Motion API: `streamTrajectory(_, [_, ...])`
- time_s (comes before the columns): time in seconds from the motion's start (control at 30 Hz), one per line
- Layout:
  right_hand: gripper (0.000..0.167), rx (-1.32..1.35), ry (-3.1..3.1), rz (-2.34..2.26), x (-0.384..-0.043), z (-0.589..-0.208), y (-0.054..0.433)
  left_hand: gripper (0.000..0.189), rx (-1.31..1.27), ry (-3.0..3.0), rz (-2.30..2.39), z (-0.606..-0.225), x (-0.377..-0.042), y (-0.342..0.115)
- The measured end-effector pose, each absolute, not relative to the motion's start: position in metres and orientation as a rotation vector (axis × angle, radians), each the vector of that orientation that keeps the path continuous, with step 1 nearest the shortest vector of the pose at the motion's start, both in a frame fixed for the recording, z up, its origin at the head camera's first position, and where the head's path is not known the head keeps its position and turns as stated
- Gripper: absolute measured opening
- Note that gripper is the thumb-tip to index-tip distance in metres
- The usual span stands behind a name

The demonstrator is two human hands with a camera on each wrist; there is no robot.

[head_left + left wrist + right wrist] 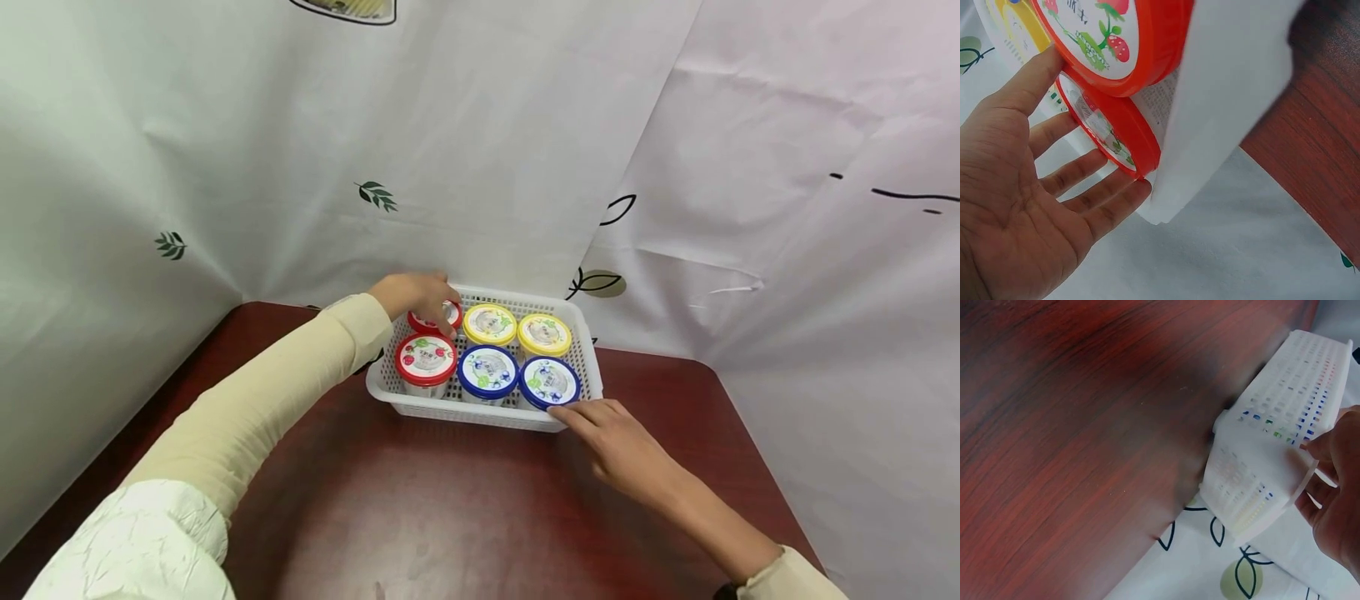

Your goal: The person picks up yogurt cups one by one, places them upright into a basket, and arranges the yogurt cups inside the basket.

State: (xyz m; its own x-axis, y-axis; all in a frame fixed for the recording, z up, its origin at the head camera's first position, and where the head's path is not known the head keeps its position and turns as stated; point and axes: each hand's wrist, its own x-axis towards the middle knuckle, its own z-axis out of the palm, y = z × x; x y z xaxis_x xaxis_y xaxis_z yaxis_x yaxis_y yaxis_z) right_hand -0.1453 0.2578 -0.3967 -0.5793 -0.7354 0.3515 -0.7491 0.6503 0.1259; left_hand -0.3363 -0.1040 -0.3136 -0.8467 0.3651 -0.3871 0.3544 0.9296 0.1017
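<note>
A white plastic basket (480, 414) holds lidded clear tubs in two rows. Two have red lids, the front one (426, 360) and the back one (455, 313); two have yellow lids (490, 323), and two have blue lids (487, 372). My left hand (420, 297) reaches over the back left corner. In the left wrist view its fingers (1094, 169) are spread, with fingertips at the edge of the back red lid. At the front right corner, my right hand (611, 437) grips the basket's rim, its thumb (1319, 448) against the outer wall.
The basket stands on a dark red wooden table (450, 508), near its back edge. Behind and to both sides hang white sheets (480, 150) with leaf prints.
</note>
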Motion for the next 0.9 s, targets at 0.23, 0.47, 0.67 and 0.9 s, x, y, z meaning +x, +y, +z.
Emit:
streamTrajectory(0.23, [0.062,1.161,-2.521,0.046,-0.145,-0.395,0.259,0.085,0.496,2.696,0.049,-0.316,-0.333,-0.104])
streamTrajectory(0.47, [0.061,1.157,-2.524,0.061,-0.145,-0.395,0.26,0.087,0.494,2.691,0.077,-0.316,-0.332,-0.104])
streamTrajectory(0.67, [0.064,1.157,-2.53,0.067,-0.146,-0.392,0.263,0.089,0.494,2.691,0.109,-0.317,-0.33,-0.105])
streamTrajectory(0.9, [0.062,1.152,-2.553,0.082,-0.143,-0.393,0.263,0.088,0.532,2.733,0.107,-0.323,-0.327,-0.114])
